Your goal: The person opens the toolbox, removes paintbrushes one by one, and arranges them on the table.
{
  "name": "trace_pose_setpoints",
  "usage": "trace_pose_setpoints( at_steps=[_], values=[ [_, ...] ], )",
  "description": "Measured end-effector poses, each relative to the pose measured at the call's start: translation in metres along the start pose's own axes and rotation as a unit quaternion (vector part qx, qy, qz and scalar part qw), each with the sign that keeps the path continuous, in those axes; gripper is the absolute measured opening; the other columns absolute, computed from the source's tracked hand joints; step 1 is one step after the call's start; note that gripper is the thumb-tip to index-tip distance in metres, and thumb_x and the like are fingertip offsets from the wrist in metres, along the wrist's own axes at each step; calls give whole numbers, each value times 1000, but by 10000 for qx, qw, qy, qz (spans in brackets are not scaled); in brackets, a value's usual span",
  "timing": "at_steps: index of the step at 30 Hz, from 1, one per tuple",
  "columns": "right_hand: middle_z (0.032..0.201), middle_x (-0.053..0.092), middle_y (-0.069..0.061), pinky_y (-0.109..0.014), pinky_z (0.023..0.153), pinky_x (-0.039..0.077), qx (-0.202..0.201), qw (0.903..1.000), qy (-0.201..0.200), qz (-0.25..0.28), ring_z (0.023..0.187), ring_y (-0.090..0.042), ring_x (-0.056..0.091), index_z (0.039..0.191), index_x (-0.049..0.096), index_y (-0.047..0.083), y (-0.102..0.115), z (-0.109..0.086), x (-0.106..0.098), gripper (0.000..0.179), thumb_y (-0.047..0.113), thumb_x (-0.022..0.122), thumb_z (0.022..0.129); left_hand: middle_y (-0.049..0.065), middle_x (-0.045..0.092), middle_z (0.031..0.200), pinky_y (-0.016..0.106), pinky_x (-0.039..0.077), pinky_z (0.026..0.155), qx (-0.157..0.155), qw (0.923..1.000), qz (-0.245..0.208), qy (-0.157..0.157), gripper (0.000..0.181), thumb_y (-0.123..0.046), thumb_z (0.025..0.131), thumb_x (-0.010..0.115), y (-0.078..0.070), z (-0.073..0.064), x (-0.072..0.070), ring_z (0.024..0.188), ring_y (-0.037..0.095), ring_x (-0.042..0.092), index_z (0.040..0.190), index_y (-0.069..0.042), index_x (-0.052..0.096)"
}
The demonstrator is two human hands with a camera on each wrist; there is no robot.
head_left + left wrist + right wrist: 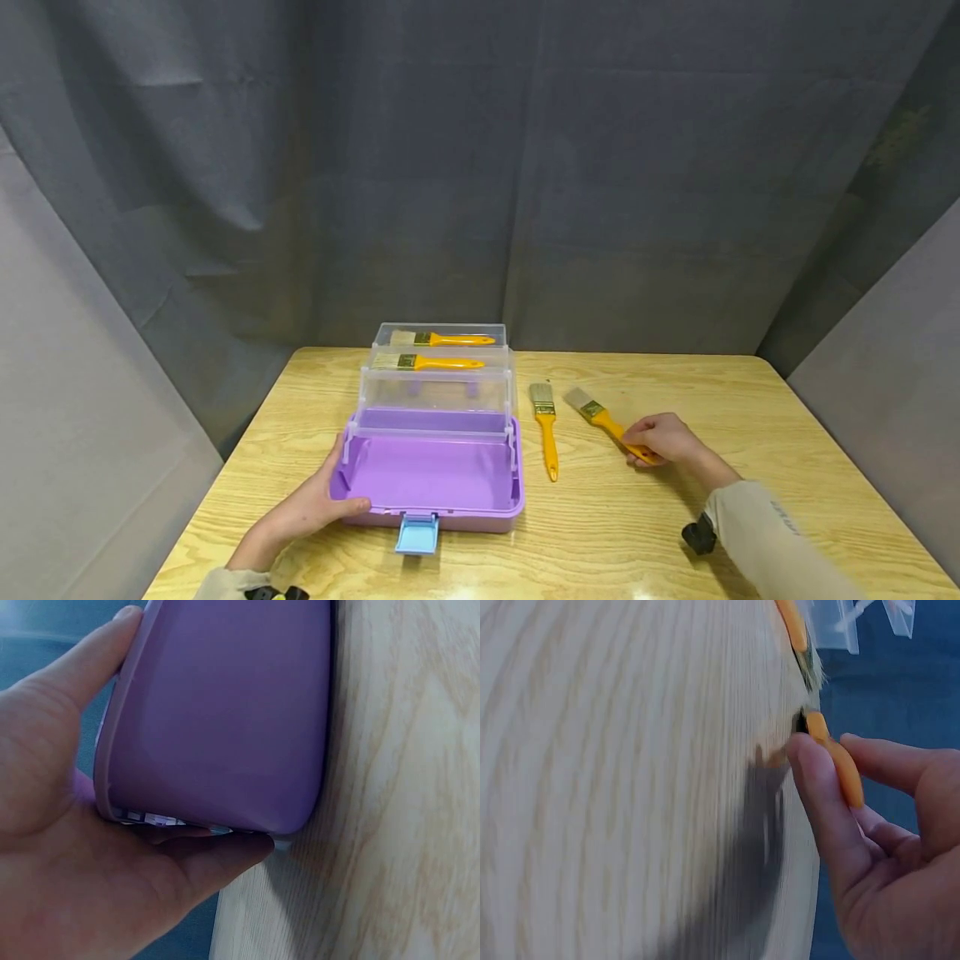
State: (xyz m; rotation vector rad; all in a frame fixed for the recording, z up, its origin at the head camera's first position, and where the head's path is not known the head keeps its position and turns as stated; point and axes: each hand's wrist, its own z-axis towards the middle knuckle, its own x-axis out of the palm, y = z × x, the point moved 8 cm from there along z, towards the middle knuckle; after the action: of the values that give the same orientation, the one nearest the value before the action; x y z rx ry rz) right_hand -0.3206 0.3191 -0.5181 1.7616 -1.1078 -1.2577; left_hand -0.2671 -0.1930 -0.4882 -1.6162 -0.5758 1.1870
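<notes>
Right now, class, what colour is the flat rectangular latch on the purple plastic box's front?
The flat rectangular latch is light blue, seen best in the head view.

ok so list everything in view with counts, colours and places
table: 1, light wood, foreground
backdrop: 1, dark grey, behind table
side panels: 2, light grey, either side
box: 1, purple, on table
latch: 1, light blue, box front
trays: count unclear, see-through, box rear
paintbrushes: 4, yellow-handled, two in trays, one on table, one held
wrist cameras: 2, mostly black, at wrists
sleeves: 2, beige, lower edge
left hand: 1, bare, gripping box
right hand: 1, bare, holding paintbrush
</notes>
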Motion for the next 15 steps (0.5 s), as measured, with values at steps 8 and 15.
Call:
trace_pose_setpoints(
  at_steps=[8, 15],
  values=[
    [77, 68, -20, -31, 63, 57, 104, 9965, 651, 514, 65, -21, 67, 106, 55, -18, 3, 0, 27, 31, 11, 56, 94, 25, -12, 154, 61, 3, 106, -63, 10000, -28, -34, 115, -14, 80, 75, 1, -1, 0, 138, 46, -1, 150, -15, -17],
    [83, 70, -20, -23, 56, 55, 374, 9925, 831, 814, 63, -17, 67, 111, 56, -17, 3, 2, 43, 36, 16, 55, 96, 25, -12, 154, 60, 4, 106, 4, 10000, -57, 1, 115, -14, 81, 75, -1, -1, 0, 138, 46, 1, 150, -16, -17]
  ],
)
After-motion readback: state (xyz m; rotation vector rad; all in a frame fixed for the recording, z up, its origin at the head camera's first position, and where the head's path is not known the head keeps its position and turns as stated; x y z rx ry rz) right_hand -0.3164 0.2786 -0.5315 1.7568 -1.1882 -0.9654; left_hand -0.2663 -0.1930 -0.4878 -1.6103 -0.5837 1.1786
